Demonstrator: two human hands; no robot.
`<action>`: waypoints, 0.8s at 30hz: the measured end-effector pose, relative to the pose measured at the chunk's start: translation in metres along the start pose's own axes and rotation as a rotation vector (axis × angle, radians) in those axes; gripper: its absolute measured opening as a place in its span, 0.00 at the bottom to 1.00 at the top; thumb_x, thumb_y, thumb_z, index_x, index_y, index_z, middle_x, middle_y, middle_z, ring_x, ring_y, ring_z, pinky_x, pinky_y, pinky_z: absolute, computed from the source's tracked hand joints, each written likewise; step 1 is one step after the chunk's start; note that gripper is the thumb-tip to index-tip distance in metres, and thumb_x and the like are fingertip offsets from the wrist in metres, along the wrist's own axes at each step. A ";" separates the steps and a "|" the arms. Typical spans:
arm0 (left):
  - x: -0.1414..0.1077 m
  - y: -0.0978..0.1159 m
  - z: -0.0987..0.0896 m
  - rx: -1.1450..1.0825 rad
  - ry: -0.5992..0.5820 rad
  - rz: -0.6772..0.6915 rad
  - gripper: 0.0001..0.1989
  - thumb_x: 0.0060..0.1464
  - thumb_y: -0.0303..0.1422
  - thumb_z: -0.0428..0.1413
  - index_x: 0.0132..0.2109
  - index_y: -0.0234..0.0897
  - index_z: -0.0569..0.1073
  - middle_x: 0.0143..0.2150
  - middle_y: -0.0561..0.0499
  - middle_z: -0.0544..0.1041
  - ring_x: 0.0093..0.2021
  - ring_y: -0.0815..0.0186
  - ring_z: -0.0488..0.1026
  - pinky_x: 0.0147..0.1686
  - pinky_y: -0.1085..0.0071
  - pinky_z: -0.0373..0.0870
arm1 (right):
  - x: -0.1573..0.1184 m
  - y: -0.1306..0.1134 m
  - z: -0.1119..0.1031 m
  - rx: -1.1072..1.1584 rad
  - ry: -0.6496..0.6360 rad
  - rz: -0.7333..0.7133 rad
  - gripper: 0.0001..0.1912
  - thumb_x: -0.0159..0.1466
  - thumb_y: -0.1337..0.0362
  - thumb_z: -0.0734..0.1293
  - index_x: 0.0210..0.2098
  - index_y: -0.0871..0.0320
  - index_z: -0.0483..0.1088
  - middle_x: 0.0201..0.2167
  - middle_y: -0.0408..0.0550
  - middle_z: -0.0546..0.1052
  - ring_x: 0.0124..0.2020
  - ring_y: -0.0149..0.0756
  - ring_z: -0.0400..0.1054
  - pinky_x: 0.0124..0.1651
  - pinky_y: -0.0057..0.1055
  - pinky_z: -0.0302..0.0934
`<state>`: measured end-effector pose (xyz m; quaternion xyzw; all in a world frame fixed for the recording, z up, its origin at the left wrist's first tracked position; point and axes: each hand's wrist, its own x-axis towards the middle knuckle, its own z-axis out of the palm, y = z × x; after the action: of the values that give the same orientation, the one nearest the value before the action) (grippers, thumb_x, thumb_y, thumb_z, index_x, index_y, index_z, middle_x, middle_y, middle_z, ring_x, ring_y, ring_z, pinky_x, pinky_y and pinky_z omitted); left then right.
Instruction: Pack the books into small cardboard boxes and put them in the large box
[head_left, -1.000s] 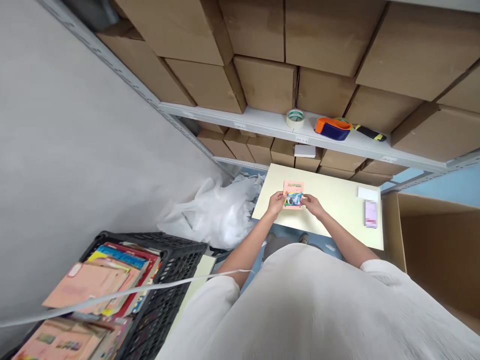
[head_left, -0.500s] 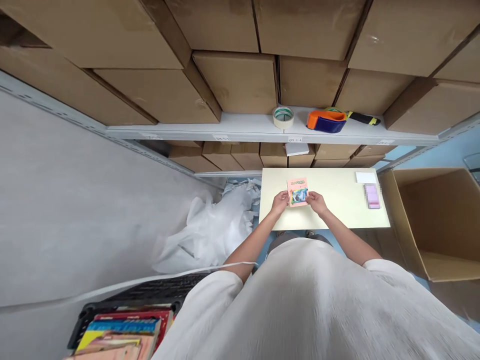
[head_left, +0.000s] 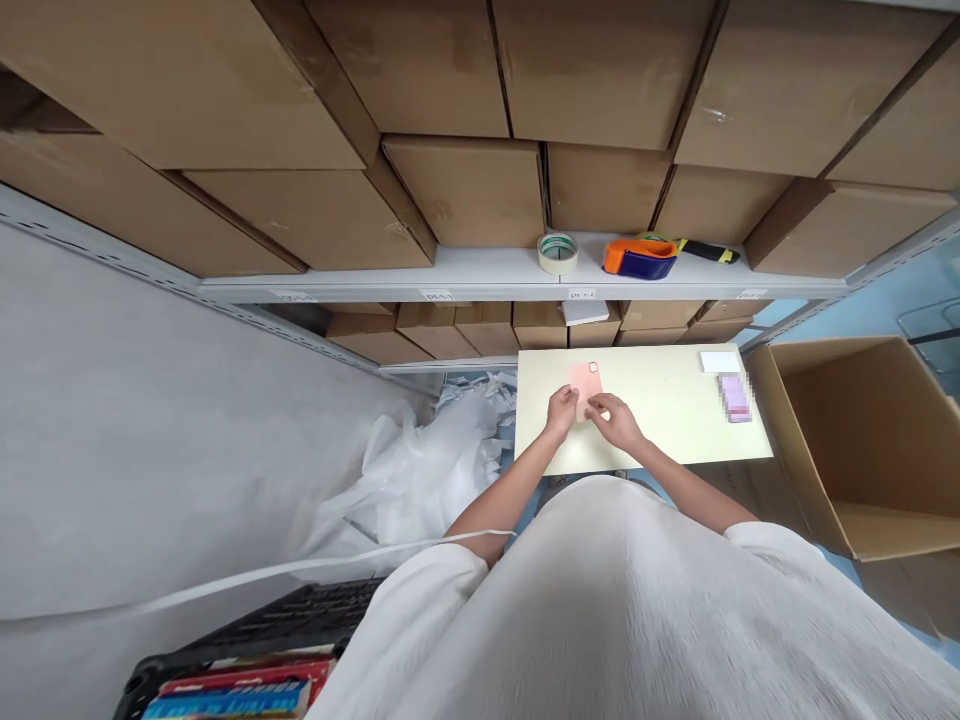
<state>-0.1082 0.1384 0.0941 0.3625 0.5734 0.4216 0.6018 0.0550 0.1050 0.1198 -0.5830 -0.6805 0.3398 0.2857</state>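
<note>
A small pink booklet is held above the pale yellow table, showing a mostly plain pink face with a small red-outlined square near its top corner. My left hand grips its left edge, the fingers closed. At the lower right edge of the booklet is my right hand, its thumb and fingers pinched on it. Toward the table's right end lie a white card and a purple stack, partly blurred.
Cardboard boxes fill the shelves ahead. On the shelf edge are a tape roll, an orange and blue tape dispenser and a cutter. An open carton stands right; white wrapping and a book crate are left.
The booklet has turned from its picture cover to a plain pink face. My right hand has shifted its grip to the lower right edge. The view has tilted slightly upward.
</note>
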 end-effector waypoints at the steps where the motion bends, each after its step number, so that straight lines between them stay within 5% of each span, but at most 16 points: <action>1: 0.003 0.000 -0.002 -0.015 0.015 -0.011 0.20 0.60 0.53 0.61 0.39 0.40 0.74 0.37 0.50 0.81 0.38 0.62 0.79 0.39 0.67 0.78 | 0.003 0.006 -0.003 0.031 0.030 0.043 0.18 0.69 0.52 0.67 0.52 0.53 0.78 0.54 0.56 0.82 0.52 0.48 0.77 0.60 0.48 0.71; 4: 0.009 -0.002 -0.005 -0.073 0.006 -0.058 0.18 0.59 0.50 0.62 0.40 0.40 0.75 0.37 0.50 0.82 0.37 0.62 0.79 0.38 0.68 0.77 | 0.013 0.022 -0.013 0.153 0.109 0.288 0.23 0.65 0.52 0.69 0.56 0.55 0.77 0.56 0.58 0.81 0.52 0.48 0.78 0.57 0.49 0.73; 9: 0.011 -0.010 -0.003 -0.110 0.026 -0.116 0.16 0.57 0.47 0.64 0.41 0.39 0.76 0.37 0.49 0.82 0.36 0.62 0.79 0.35 0.70 0.75 | 0.021 0.031 -0.022 0.436 -0.029 0.547 0.22 0.60 0.52 0.73 0.50 0.57 0.78 0.39 0.50 0.84 0.43 0.43 0.79 0.51 0.41 0.74; 14: 0.010 -0.014 0.000 -0.130 -0.001 -0.149 0.19 0.58 0.47 0.65 0.47 0.38 0.79 0.41 0.46 0.83 0.39 0.60 0.80 0.40 0.65 0.77 | 0.021 0.027 -0.023 0.584 -0.025 0.540 0.22 0.55 0.53 0.77 0.46 0.55 0.75 0.36 0.49 0.85 0.39 0.43 0.80 0.46 0.39 0.74; 19: 0.008 -0.010 0.000 0.024 0.163 -0.087 0.18 0.59 0.39 0.66 0.54 0.41 0.78 0.55 0.42 0.83 0.51 0.58 0.81 0.52 0.61 0.78 | 0.024 0.022 -0.023 0.464 0.026 0.469 0.20 0.60 0.52 0.73 0.49 0.53 0.72 0.35 0.46 0.86 0.34 0.42 0.80 0.42 0.38 0.74; 24: 0.002 -0.004 0.009 -0.148 -0.076 -0.112 0.21 0.61 0.43 0.68 0.56 0.37 0.78 0.54 0.40 0.84 0.53 0.56 0.83 0.56 0.58 0.78 | 0.017 0.008 -0.018 -0.007 0.022 0.160 0.19 0.71 0.54 0.65 0.58 0.52 0.75 0.41 0.48 0.86 0.42 0.44 0.79 0.49 0.39 0.71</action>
<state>-0.0991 0.1388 0.0908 0.3003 0.5368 0.4143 0.6708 0.0713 0.1245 0.1241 -0.6401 -0.6298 0.3528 0.2630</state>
